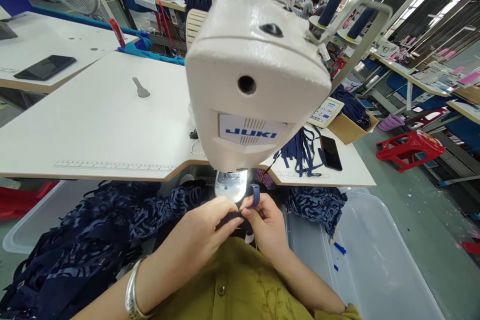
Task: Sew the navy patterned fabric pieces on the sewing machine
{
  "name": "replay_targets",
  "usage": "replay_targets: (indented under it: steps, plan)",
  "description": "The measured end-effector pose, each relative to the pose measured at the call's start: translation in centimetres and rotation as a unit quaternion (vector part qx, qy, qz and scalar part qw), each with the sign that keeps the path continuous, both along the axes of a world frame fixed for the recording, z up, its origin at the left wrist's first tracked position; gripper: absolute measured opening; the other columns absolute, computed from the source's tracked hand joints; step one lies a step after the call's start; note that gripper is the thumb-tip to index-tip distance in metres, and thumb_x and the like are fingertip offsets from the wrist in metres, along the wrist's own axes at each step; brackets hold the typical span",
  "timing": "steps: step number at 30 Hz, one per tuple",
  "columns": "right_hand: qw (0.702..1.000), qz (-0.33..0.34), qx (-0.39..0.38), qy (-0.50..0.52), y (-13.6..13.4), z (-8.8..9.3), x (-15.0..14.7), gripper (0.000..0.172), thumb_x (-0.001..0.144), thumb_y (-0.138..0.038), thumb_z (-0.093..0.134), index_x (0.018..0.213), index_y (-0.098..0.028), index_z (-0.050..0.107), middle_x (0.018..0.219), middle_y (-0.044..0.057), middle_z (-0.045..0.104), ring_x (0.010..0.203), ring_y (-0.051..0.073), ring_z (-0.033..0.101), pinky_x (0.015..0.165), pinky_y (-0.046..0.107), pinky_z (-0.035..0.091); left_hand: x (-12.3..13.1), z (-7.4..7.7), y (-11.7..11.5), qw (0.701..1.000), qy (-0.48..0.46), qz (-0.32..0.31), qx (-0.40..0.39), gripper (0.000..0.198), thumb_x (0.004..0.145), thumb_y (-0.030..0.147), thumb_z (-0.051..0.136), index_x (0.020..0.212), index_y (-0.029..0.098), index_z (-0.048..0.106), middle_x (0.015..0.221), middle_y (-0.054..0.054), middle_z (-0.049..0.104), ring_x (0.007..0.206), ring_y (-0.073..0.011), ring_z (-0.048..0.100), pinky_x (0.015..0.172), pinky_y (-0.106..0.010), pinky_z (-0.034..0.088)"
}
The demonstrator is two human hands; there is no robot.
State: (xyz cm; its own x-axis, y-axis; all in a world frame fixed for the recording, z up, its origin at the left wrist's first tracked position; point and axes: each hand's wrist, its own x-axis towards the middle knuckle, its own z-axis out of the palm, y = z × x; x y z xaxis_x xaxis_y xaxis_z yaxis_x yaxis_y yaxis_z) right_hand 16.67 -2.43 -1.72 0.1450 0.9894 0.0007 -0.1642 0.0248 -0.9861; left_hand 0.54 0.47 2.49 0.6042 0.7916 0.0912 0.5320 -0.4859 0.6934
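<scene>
Just in front of the sewing machine [258, 75], both hands meet below its lit needle area. My right hand [268, 222] is closed in a pinch on a navy strap [256, 195], which loops up above the fingers with a small buckle-like piece on it. My left hand [204, 230] is closed too, its thumb and fingers pinching dark navy fabric [228, 218] beside the right fingertips. The exact edge they grip is partly hidden. Patterned navy fabric [157, 215] runs from the left hand into a large heap, and another bunch [317, 205] lies to the right.
Navy strips [300, 152] and a phone [331, 152] lie on the table's right side. A grey flat tool [141, 88] rests on the white tabletop [93, 125]. Clear plastic bins [375, 250] stand at both sides below. A red stool [410, 149] is on the floor.
</scene>
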Motion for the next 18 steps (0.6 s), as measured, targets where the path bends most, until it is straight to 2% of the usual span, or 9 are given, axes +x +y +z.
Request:
replay_targets:
  steps: [3, 6, 9, 11, 14, 16, 18]
  plan:
    - [0.998, -0.008, -0.011, -0.055, 1.6, 0.9, 0.0, 0.009, 0.078, -0.030, 0.066, 0.081, -0.023, 0.061, 0.072, -0.002, 0.062, 0.066, 0.013, 0.056, 0.064, 0.026, 0.047, -0.3, 0.5, 1.3, 0.989, 0.021, 0.023, 0.145, 0.021, 0.096, 0.035, 0.042, 0.102, 0.022, 0.058, 0.091, -0.001, 0.062, 0.082, -0.0152, 0.060, 0.072, -0.026, 0.049]
    - [0.990, -0.017, 0.012, -0.137, 3.0, 1.3, -0.1, 0.008, 0.081, -0.030, 0.063, 0.084, -0.022, 0.062, 0.069, -0.003, 0.058, 0.061, 0.012, 0.049, 0.061, 0.024, 0.043, -0.6, -0.1, 2.4, 0.949, 0.045, 0.041, 0.310, 0.022, 0.096, 0.025, 0.043, 0.111, 0.018, 0.057, 0.101, -0.006, 0.064, 0.094, -0.0196, 0.059, 0.085, -0.034, 0.047]
    - [0.984, -0.014, 0.028, -0.174, 3.8, 1.3, -0.1, 0.007, 0.083, -0.028, 0.061, 0.088, -0.022, 0.061, 0.070, -0.004, 0.053, 0.061, 0.011, 0.044, 0.061, 0.024, 0.040, -0.9, -1.3, 2.6, 0.917, 0.039, -0.021, 0.396, 0.034, 0.095, 0.013, 0.039, 0.126, 0.018, 0.051, 0.118, -0.008, 0.064, 0.111, -0.0191, 0.055, 0.098, -0.035, 0.041]
    - [0.988, -0.012, 0.019, -0.154, 4.1, 1.1, 0.0, 0.010, 0.082, -0.026, 0.061, 0.090, -0.023, 0.057, 0.073, -0.004, 0.049, 0.060, 0.010, 0.042, 0.060, 0.023, 0.040, -0.9, -2.3, 2.2, 0.910, 0.028, -0.052, 0.410, 0.038, 0.094, 0.012, 0.042, 0.131, 0.016, 0.048, 0.120, -0.007, 0.065, 0.116, -0.0174, 0.054, 0.103, -0.034, 0.037]
    - [0.999, 0.017, 0.000, -0.049, 4.8, 0.9, 0.0, 0.018, 0.079, -0.026, 0.061, 0.093, -0.024, 0.049, 0.078, -0.005, 0.047, 0.057, 0.009, 0.041, 0.056, 0.021, 0.040, -1.0, -3.5, 1.6, 0.918, 0.033, -0.024, 0.394, 0.043, 0.092, 0.015, 0.050, 0.134, 0.017, 0.045, 0.123, -0.007, 0.064, 0.122, -0.0184, 0.052, 0.104, -0.035, 0.035]
    - [0.999, 0.032, -0.011, -0.007, 5.3, 0.7, 0.0, 0.016, 0.079, -0.027, 0.058, 0.090, -0.024, 0.047, 0.077, -0.006, 0.046, 0.057, 0.008, 0.042, 0.055, 0.020, 0.040, -1.0, -4.0, 1.5, 0.932, 0.046, -0.023, 0.359, 0.046, 0.091, 0.013, 0.050, 0.137, 0.019, 0.043, 0.130, -0.007, 0.060, 0.126, -0.0190, 0.049, 0.104, -0.035, 0.036]
    - [0.999, 0.025, -0.016, -0.022, 5.7, 0.7, 0.2, 0.011, 0.080, -0.027, 0.056, 0.085, -0.023, 0.047, 0.075, -0.005, 0.046, 0.059, 0.009, 0.045, 0.057, 0.020, 0.041, -0.9, -3.9, 1.4, 0.943, 0.048, -0.027, 0.328, 0.046, 0.092, 0.012, 0.048, 0.137, 0.021, 0.043, 0.133, -0.007, 0.058, 0.128, -0.0190, 0.047, 0.102, -0.034, 0.036]
